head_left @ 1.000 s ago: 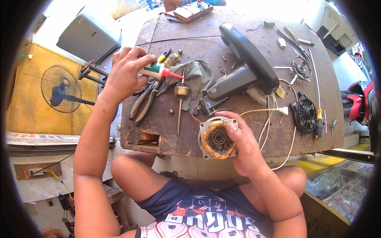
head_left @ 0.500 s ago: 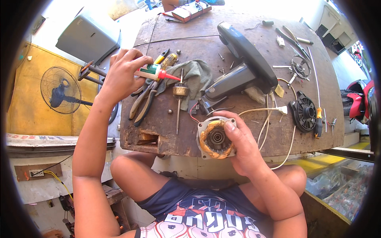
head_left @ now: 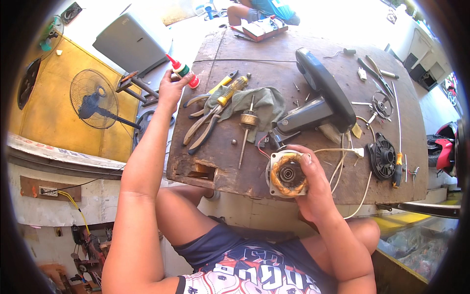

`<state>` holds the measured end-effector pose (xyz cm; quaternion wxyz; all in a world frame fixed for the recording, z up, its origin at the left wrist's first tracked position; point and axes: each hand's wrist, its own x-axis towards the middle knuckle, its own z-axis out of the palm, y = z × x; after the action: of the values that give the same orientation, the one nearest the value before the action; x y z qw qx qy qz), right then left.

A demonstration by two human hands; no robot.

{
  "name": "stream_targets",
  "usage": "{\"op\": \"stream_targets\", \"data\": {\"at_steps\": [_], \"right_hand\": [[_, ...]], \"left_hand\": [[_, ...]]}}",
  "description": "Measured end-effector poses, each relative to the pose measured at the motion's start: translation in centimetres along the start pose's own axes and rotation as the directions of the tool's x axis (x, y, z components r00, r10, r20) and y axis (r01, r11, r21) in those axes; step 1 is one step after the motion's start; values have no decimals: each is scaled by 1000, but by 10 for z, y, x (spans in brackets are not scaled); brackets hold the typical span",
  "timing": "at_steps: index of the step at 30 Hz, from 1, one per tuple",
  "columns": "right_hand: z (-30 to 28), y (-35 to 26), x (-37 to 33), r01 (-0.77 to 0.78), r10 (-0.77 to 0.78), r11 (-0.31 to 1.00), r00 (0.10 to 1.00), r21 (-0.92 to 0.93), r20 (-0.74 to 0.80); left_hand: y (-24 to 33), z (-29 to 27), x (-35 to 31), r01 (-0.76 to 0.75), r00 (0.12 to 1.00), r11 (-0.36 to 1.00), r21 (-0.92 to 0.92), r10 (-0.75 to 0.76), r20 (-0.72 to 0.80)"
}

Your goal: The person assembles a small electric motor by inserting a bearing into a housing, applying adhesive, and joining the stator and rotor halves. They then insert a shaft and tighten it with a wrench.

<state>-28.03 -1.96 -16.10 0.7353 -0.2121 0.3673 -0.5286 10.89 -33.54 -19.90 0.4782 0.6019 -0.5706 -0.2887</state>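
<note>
At the table's left edge my left hand (head_left: 172,89) is closed round a small white-and-green oil bottle (head_left: 182,70) with a red nozzle and red base; it stands nearly upright, nozzle up. My right hand (head_left: 314,182) grips a fan motor stator (head_left: 275,182) by its right side over the near edge, its copper-coloured winding and central bearing facing up. A motor rotor (head_left: 249,120) on a long shaft rests on the table against a grey-green cloth (head_left: 271,99). Wires run from the stator toward the dark fan stand (head_left: 313,110) behind it.
Pliers (head_left: 204,130) and a yellow-handled screwdriver (head_left: 234,90) lie left of the cloth. At the right are a black round motor cover (head_left: 382,156), another screwdriver (head_left: 398,169) and a pale cord (head_left: 338,152). A notched hole (head_left: 203,170) breaks the wooden table's (head_left: 235,183) near-left corner. Someone sits beyond the far edge.
My left hand has drawn the bottle away from the rotor to the table's left edge and turned its nozzle upward. The view has shifted; my right hand still holds the stator.
</note>
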Motion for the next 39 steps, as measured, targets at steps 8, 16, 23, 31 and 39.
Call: {"op": "stream_targets", "data": {"at_steps": [8,16,23,31,39], "right_hand": [[7,-6,-5,-62,60,998,996,-30,-70],[15,-6,-10,-25,22,999,997,-40,-75],[-2,7,-4,27,-27,999,1000,-18,-9],[-5,10,-6,230,-181,898,970,-375,161],[-2,9,-6,197,-153,901,978,-387,142]], "left_hand": [[83,-7,-94,-49,993,904,424,89,-75],[108,30,-284,-357,901,636,684,39,433],[98,55,-279,-343,911,661,668,61,408],[82,48,-261,-279,960,824,493,226,165],[155,-18,-226,-214,977,927,307,202,70]]}}
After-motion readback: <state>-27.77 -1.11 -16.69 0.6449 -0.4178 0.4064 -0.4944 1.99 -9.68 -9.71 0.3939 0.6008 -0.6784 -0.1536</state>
